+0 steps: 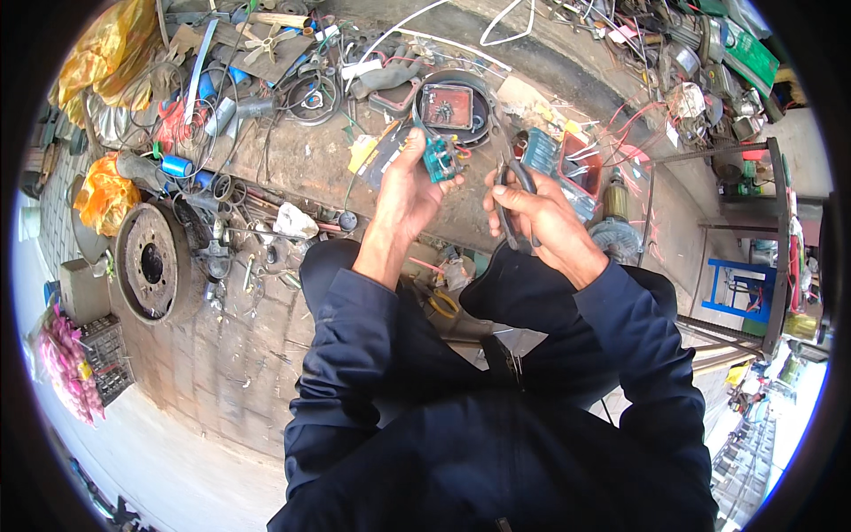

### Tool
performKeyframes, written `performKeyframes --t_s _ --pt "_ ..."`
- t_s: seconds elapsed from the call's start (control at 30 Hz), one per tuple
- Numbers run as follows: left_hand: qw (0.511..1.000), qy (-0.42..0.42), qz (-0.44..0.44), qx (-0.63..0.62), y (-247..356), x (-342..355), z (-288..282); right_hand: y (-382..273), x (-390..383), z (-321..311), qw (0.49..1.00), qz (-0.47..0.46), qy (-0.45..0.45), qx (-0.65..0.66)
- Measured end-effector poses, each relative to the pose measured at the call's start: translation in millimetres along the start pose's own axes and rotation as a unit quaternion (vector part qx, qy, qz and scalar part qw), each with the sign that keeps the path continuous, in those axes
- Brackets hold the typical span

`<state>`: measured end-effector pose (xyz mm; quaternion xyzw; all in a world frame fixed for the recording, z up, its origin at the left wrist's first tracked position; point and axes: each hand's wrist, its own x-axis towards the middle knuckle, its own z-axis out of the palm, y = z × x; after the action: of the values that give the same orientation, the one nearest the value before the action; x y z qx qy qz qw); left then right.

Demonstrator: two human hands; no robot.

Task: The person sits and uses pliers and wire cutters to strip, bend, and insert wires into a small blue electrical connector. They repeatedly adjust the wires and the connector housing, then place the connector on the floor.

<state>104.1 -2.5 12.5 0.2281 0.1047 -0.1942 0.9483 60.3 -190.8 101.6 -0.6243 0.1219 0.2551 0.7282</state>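
Note:
My left hand (414, 191) is closed on a small teal-green part (441, 160), perhaps a circuit board or an electrical block, with the thumb along its left side. A red and yellow bit shows at its right edge. In my right hand (548, 213) I hold dark-handled pliers (523, 180), their jaws pointing up and away from me. The plier tips are apart from the green part, a short way to its right. Beyond both hands lies a round black pan (486, 124) with a reddish square tray (447, 107) of small metal pieces in it.
Right of the hands are a teal and red box (581, 168) and a motor rotor (616, 199). A rusty wheel rim (152, 263) stands at left, near an orange bag (106, 195). Wires, scrap and blue cylinders (176, 166) crowd the bench. A metal frame (778, 248) rises at right.

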Motion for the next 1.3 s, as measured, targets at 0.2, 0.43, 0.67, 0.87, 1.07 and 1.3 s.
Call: performKeyframes --t_s 0.2,0.43,0.67,0.87,1.07,1.3 --pt "0.996 -0.014 0.072 -0.043 5 8 -11 32 8 -18 0.993 0.093 0.049 0.059" --pt "0.989 0.108 0.095 -0.036 5 8 -16 118 32 -32 0.987 0.147 0.066 0.013" --pt "0.991 0.086 0.099 -0.016 3 8 -15 175 75 -26 0.967 0.121 0.222 -0.014" --pt "0.994 0.092 0.041 0.032 3 5 -14 109 79 -8 0.975 -0.02 0.111 0.193" --pt "0.994 0.084 -0.025 0.068 -5 5 -11 48 69 -1 0.975 -0.081 0.086 0.189" --pt "0.99 0.041 -0.072 0.111 -15 -1 -8 35 45 -6 0.991 0.038 0.065 0.107"
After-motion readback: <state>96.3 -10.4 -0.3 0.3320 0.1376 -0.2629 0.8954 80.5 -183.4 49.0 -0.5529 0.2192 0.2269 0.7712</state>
